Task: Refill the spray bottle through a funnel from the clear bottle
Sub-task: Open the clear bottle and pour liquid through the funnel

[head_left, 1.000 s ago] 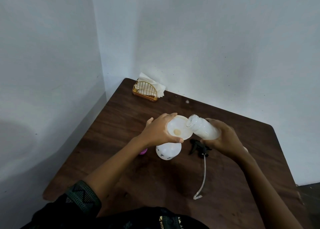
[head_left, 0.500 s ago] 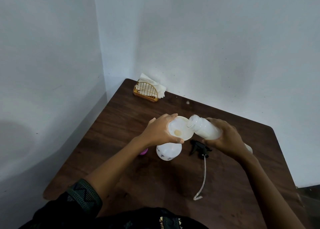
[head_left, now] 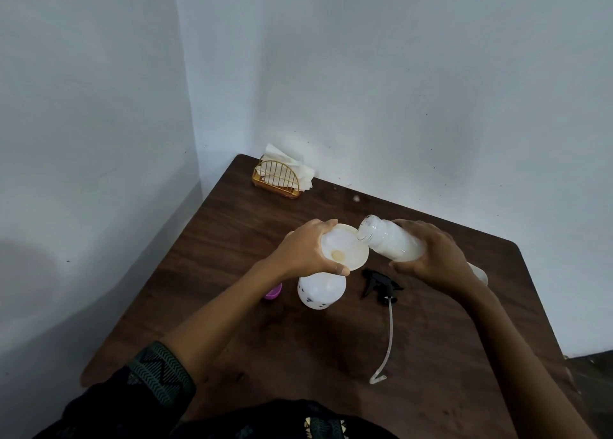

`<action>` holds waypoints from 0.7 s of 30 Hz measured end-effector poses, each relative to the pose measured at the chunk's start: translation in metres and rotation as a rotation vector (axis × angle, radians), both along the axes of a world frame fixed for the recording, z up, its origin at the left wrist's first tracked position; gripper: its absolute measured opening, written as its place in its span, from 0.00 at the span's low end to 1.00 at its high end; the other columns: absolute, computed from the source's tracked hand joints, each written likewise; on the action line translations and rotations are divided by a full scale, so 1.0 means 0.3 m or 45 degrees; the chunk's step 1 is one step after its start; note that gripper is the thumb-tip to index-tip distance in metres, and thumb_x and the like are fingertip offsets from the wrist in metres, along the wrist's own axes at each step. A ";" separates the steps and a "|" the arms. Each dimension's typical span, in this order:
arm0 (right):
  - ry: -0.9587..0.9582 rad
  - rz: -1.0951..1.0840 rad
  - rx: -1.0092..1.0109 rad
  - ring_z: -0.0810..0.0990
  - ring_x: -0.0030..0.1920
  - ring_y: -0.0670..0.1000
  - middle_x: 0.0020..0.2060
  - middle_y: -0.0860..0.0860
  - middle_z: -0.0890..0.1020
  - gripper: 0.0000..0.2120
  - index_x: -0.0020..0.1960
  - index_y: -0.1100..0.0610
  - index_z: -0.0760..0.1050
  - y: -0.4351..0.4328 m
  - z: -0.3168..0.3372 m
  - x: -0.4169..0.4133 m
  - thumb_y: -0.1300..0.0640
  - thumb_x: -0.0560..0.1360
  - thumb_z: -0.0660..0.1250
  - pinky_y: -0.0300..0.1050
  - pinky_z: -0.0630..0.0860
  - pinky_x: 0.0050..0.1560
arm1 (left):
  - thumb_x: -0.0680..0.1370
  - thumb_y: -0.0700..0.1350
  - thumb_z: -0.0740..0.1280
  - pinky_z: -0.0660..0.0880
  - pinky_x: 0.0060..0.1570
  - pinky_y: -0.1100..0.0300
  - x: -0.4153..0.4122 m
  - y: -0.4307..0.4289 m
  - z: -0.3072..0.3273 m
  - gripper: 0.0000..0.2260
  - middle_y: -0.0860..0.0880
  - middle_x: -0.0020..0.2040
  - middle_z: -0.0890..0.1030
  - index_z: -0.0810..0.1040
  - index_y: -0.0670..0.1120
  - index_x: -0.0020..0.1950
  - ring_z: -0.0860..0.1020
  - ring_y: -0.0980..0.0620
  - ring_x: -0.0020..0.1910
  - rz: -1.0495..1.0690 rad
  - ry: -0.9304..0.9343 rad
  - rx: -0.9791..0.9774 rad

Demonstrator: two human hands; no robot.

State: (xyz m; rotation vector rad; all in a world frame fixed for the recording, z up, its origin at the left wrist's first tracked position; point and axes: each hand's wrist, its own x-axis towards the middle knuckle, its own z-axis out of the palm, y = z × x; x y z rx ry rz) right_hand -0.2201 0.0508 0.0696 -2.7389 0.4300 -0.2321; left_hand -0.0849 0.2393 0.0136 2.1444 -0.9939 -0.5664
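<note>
I saw the left hand gripping the funnel seated in the spray bottle on the table. The right hand clasped the clear bottle, tilted with its mouth at the funnel's rim.

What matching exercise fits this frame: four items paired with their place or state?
Things:
1. funnel
2. clear bottle
3. trigger sprayer
4. napkin holder

States:
A. lying on the table, tube trailing toward the camera
B. far corner, by the wall
C. steadied on the spray bottle by the left hand
D. tipped by the right hand, mouth at the funnel's rim

Pairs: 1-C, 2-D, 3-A, 4-B
</note>
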 end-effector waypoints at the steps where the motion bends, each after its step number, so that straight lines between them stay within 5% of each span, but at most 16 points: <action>1: 0.003 0.004 -0.003 0.75 0.52 0.50 0.52 0.48 0.80 0.31 0.64 0.51 0.73 -0.001 0.002 0.000 0.55 0.62 0.76 0.50 0.69 0.56 | 0.65 0.58 0.75 0.65 0.68 0.46 0.001 -0.001 0.000 0.43 0.48 0.68 0.69 0.58 0.49 0.75 0.67 0.48 0.67 -0.004 -0.003 0.005; 21: 0.006 0.027 0.003 0.76 0.54 0.52 0.51 0.49 0.81 0.32 0.63 0.51 0.73 -0.008 0.026 0.020 0.56 0.60 0.78 0.56 0.71 0.57 | 0.65 0.58 0.75 0.66 0.67 0.46 0.006 -0.007 0.012 0.44 0.47 0.68 0.70 0.59 0.48 0.74 0.68 0.48 0.67 -0.019 -0.045 0.044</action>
